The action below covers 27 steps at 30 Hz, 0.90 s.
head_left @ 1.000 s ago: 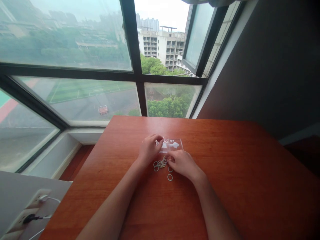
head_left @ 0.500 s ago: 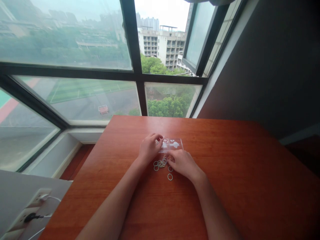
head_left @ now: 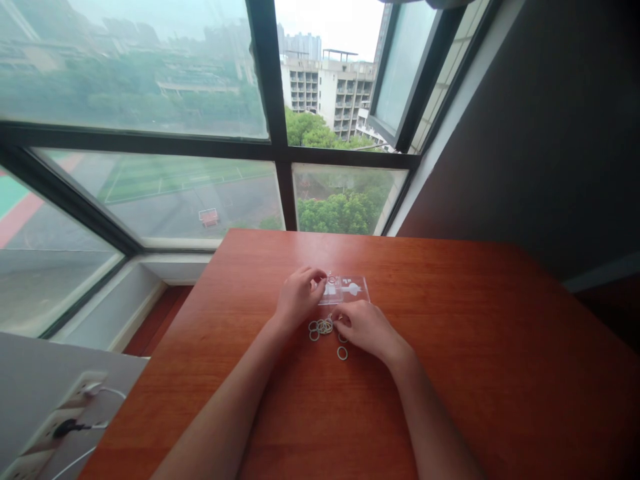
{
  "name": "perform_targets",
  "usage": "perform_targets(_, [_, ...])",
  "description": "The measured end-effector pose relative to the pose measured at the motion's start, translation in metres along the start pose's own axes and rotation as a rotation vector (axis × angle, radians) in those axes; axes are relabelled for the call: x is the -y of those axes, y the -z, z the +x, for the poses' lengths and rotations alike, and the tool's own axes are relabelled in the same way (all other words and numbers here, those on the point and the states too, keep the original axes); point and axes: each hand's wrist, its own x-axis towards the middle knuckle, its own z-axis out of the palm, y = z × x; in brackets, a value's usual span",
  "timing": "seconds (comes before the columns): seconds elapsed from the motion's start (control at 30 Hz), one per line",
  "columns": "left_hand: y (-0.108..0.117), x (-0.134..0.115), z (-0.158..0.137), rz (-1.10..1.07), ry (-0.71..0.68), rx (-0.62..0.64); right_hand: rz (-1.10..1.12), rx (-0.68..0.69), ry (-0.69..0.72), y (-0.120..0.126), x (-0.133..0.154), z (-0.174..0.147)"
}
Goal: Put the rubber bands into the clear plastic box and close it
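Note:
A small clear plastic box with white printed shapes lies flat on the table, a ring showing at its left part. My left hand has its thumb and fingers curled around the box's left end. Just below the box is a loose pile of thin pale rings. My right hand is closed in a pinch at the pile's right edge, apparently on one ring; the fingertips partly hide it. One ring lies half under that hand, and a single ring sits apart, nearer to me.
The reddish-brown wooden table reaches to the windows at its far edge. A dark wall rises on the right. At lower left, a power socket strip holds plugs with white cables.
The view has shifted slightly. My left hand keeps its place at the box, and my right hand stays pinched beside the pile with hardly any movement.

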Motion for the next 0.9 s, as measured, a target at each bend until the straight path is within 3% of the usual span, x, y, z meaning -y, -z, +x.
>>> perform_targets(0.4, [0.003, -0.001, -0.001, -0.003, -0.007, 0.017, 0.115, 0.05, -0.025, 0.005, -0.011, -0.005])
perform_targets(0.57, [0.003, 0.0, -0.001, -0.022, -0.012, 0.026, 0.012, -0.101, -0.096, -0.001, -0.004, 0.002])
perform_targets(0.9, [0.005, -0.001, -0.001, -0.024, -0.016, 0.023, -0.116, -0.043, -0.152, -0.012, 0.003, 0.007])
